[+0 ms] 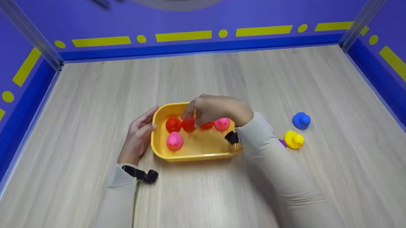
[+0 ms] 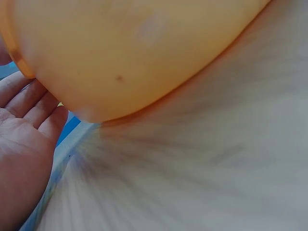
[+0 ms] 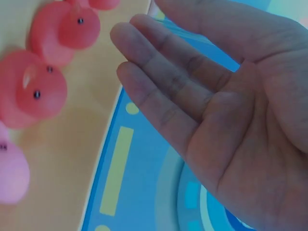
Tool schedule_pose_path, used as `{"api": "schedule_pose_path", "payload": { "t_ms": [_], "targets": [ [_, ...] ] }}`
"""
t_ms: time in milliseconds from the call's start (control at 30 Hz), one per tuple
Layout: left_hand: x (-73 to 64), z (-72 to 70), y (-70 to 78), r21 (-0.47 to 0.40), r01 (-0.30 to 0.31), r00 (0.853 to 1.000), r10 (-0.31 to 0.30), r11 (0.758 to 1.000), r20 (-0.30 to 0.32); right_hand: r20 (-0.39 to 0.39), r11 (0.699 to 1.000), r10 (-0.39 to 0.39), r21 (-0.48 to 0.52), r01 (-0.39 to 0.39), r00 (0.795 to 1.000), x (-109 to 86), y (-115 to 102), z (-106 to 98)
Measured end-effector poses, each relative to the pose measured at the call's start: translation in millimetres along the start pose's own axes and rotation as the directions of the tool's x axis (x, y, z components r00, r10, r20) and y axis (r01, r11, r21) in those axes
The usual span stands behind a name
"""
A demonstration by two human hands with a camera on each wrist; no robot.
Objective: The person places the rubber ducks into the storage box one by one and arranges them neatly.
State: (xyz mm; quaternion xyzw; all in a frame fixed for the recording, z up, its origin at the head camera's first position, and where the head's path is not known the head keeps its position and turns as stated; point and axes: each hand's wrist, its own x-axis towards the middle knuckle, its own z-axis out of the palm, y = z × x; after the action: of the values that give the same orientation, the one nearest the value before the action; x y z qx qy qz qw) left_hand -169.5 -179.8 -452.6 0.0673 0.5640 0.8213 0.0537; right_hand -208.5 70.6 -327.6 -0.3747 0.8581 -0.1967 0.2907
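A yellow plastic basin point(image 1: 204, 144) sits on the table and holds several rubber ducks. Along its far side stand a red duck point(image 1: 173, 124), a second red duck point(image 1: 188, 125), a partly covered red duck point(image 1: 207, 125) and a pink duck point(image 1: 222, 123). Another pink duck point(image 1: 174, 141) is nearer the front left. My left hand point(image 1: 140, 134) holds the basin's left rim, thumb on top and fingers along the outer wall. Over the far side hovers my right hand point(image 1: 220, 108), fingers pointing down by the red ducks. In the right wrist view its palm point(image 3: 245, 139) is bare and its fingers loosely extended.
Right of the basin lie a blue duck point(image 1: 301, 120) and a yellow duck point(image 1: 294, 139). A purple thing point(image 1: 282, 143) is mostly hidden by my right sleeve point(image 1: 280, 169). Blue-purple panels point(image 1: 199, 21) wall the wooden table point(image 1: 86, 115) at the back and both sides.
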Motion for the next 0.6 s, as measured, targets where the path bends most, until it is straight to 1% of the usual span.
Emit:
{"api": "schedule_pose_path", "payload": {
  "t_ms": [100, 267, 600],
  "targets": [
    [0.4, 0.2, 0.5, -0.005, 0.000, 1.000, 0.000, 1.000, -0.003, -0.026, 1.000, -0.002, -0.005, 0.002, 1.000, -7.4, 5, -3],
    [0.0, 0.4, 1.2, -0.008, 0.002, 1.000, -0.002, 1.000, -0.012, -0.063, 1.000, 0.022, 0.001, -0.022, 0.998, -16.8, 11, -7],
    [0.7, -0.3, -0.4, -0.019, 0.012, 1.000, -0.012, 1.000, -0.014, -0.128, 1.000, -0.008, -0.001, 0.008, 0.992, -37.2, 30, -8]
  ]
}}
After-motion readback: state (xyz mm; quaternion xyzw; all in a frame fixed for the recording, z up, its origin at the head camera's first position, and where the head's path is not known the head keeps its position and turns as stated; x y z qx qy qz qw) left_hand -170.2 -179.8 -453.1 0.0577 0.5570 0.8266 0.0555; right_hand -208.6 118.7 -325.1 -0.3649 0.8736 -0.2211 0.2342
